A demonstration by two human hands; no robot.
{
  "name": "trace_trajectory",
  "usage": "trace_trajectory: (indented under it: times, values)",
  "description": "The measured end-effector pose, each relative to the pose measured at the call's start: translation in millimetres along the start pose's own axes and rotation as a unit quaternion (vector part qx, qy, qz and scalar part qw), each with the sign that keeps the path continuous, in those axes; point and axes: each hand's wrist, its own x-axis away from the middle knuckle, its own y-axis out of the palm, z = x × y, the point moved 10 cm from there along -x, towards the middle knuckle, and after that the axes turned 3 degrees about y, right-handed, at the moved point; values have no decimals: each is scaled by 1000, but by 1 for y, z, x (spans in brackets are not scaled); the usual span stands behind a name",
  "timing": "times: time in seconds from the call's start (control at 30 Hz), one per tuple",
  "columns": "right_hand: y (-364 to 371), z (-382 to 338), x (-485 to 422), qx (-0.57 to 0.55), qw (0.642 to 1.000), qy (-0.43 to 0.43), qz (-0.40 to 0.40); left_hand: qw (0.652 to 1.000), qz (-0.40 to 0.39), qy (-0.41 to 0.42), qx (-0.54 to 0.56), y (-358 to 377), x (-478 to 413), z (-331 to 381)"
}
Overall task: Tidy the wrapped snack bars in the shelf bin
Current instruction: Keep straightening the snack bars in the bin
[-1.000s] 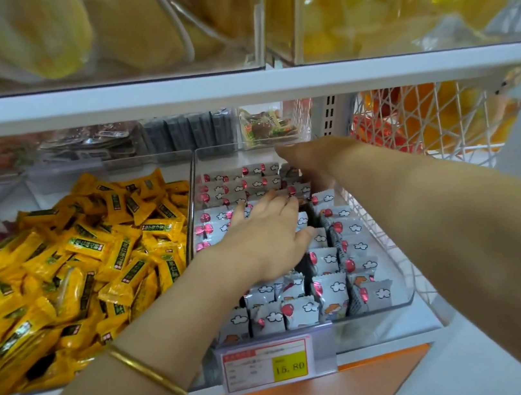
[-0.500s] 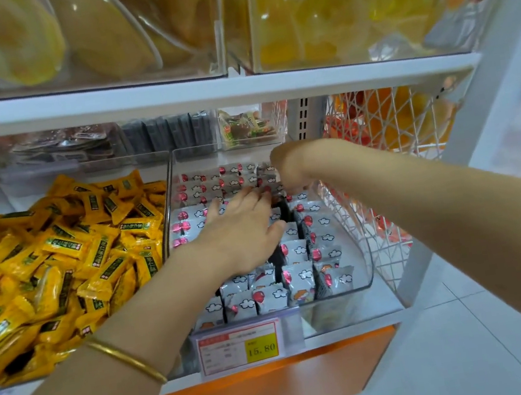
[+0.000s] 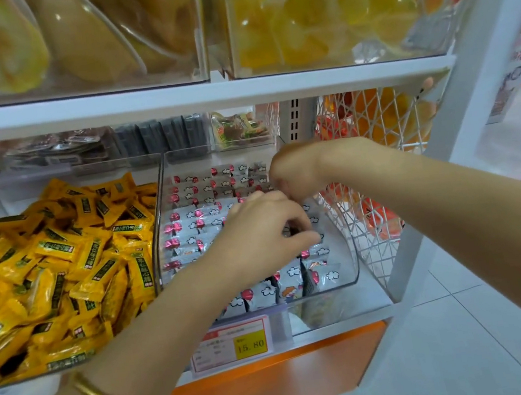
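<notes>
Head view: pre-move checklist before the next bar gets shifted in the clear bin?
1. Left hand grip on a grey cloud-print wrapped snack bar: fingers curled round it, ok.
2. Right hand contact: fingertips hidden behind the left hand, cannot tell.
3. Left-side rows of bars lying flat and lined up: ok.
4. Front bars leaning at mixed angles: not ok.
5. Clear plastic shelf bin sitting on the white shelf: ok.
6. Yellow wrapped candies kept in the neighbouring bin: ok.
</notes>
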Motion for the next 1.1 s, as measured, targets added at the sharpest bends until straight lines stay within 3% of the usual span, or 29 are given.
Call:
trace_trajectory:
  times: [0.2,0.33,0.6,0.8,0.93,1.1]
  values:
    - [2,-1,3,19,999,-3,32,996,-86,7,0,20,4,5]
    - [5,2,1,2,999,0,54,991,-122,-1,-57,29,1,2]
    - [3,-5,-5,-41,996,-12,80,991,-57,22,-115,27,-2,10]
    - [3,-3,-7,-29,997,0,78,998,-1,31,-62,16,3,10]
    - [6,-1,-9,-22,998,15,54,997,-38,25,-62,26,0,8]
    - [3,1,-9,-64,994,21,80,999,-53,0,-10,31,-2,6]
